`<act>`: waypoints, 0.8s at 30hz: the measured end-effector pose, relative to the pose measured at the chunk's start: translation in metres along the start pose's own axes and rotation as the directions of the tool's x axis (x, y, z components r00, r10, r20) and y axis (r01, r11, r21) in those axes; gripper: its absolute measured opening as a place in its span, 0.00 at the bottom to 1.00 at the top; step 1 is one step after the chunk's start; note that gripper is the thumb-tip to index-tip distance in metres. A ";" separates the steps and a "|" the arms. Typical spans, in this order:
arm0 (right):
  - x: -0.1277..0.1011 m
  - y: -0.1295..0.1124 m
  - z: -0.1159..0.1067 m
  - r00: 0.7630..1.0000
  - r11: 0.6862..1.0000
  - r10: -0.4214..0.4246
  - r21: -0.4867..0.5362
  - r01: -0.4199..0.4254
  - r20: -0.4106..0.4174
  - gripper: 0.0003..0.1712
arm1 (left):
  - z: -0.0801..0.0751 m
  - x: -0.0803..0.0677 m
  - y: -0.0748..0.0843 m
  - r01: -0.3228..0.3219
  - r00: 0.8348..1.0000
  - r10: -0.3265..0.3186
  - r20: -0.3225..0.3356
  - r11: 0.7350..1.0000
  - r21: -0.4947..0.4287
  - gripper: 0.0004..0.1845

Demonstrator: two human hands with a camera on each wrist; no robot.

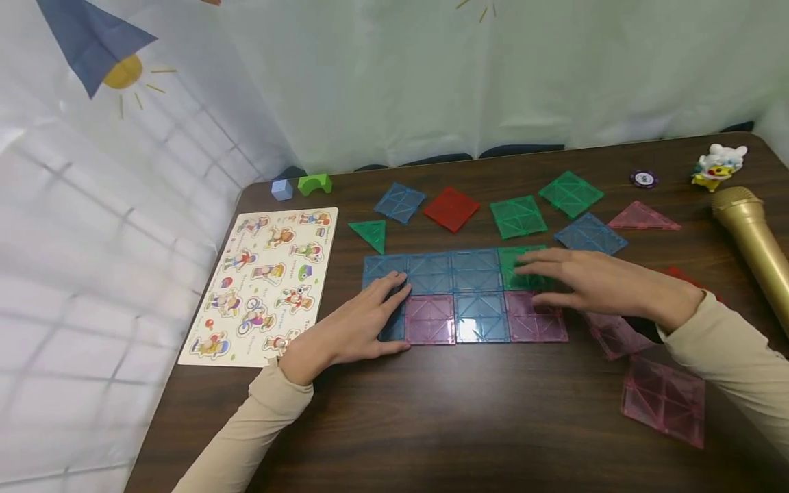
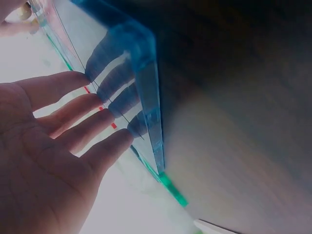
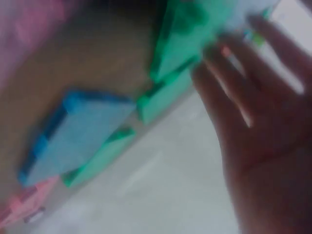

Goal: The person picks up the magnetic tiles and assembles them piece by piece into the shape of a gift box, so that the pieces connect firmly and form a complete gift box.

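Left hand (image 1: pixel 351 329) on blue tile (image 1: pixel 385 270) edge

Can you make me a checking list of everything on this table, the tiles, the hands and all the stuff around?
Surface: dark wooden table.
Job's things: flat tile grid of blue, purple and green squares, two rows.
Clutter: loose tiles, picture puzzle board, gold microphone, toy figure, poker chip, two blocks.
Hands: left hand flat on the grid's left end; right hand flat on its green tile.
Cables: nothing seen.
Surroundings: white curtain.
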State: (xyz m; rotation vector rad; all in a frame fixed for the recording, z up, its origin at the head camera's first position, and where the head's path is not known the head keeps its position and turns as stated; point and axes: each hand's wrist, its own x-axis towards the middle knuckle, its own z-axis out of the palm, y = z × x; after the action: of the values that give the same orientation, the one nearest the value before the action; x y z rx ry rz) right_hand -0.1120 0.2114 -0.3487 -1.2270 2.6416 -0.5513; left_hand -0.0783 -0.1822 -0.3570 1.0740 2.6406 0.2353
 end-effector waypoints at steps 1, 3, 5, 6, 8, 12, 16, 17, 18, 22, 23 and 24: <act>0.004 0.004 -0.003 1.000 1.000 0.012 -0.015 -0.013 -0.028 0.28 | 0.001 0.001 0.000 -0.001 1.000 0.001 0.000 1.000 -0.002 0.49; 0.013 0.012 -0.006 0.997 0.997 0.054 -0.043 -0.057 -0.059 0.30 | 0.001 0.003 0.001 -0.001 1.000 0.001 0.000 1.000 -0.006 0.49; 0.021 0.020 -0.007 0.993 0.993 0.107 -0.045 -0.109 -0.046 0.32 | 0.001 0.004 0.001 -0.001 1.000 0.001 0.007 1.000 -0.011 0.49; 0.025 0.023 -0.006 0.990 0.990 0.136 -0.041 -0.137 -0.024 0.33 | 0.001 0.005 0.001 0.005 1.000 -0.005 0.018 1.000 -0.011 0.49; 0.030 0.028 -0.005 0.983 0.983 0.183 -0.035 -0.182 0.031 0.36 | -0.004 0.008 0.002 0.023 0.999 -0.023 0.046 1.000 -0.014 0.49; 0.037 0.031 -0.003 0.970 0.975 0.223 -0.020 -0.222 0.097 0.40 | -0.021 0.026 0.001 0.024 0.996 -0.024 0.089 1.000 -0.005 0.43; 0.047 0.026 -0.004 0.965 0.973 0.232 -0.022 -0.231 0.120 0.41 | -0.038 0.067 -0.007 -0.029 0.998 0.029 0.060 1.000 0.005 0.35; 0.051 0.024 -0.003 0.964 0.972 0.234 -0.031 -0.232 0.126 0.41 | -0.041 0.079 -0.010 -0.039 0.998 0.039 0.050 0.999 0.011 0.34; 0.054 0.022 -0.002 0.962 0.971 0.239 -0.042 -0.235 0.131 0.41 | -0.043 0.092 -0.012 -0.045 0.998 0.044 0.045 0.999 0.016 0.33; 0.068 0.015 0.003 0.961 0.969 0.241 -0.087 -0.230 0.139 0.43 | -0.048 0.135 -0.020 -0.002 0.994 -0.003 0.111 0.999 0.052 0.33; 0.071 0.014 0.003 0.962 0.969 0.239 -0.092 -0.228 0.135 0.43 | -0.049 0.141 -0.022 0.019 0.989 -0.028 0.146 0.998 0.062 0.33; 0.073 0.014 0.004 0.963 0.970 0.236 -0.091 -0.226 0.132 0.43 | -0.049 0.146 -0.023 0.041 0.982 -0.054 0.180 0.997 0.071 0.34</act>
State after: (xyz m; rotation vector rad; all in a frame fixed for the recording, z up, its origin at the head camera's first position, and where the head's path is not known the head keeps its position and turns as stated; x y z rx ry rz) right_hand -0.1674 0.1628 -0.3580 -0.9189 2.6547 -0.3161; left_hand -0.2089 -0.0984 -0.3451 1.0003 2.5222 0.0361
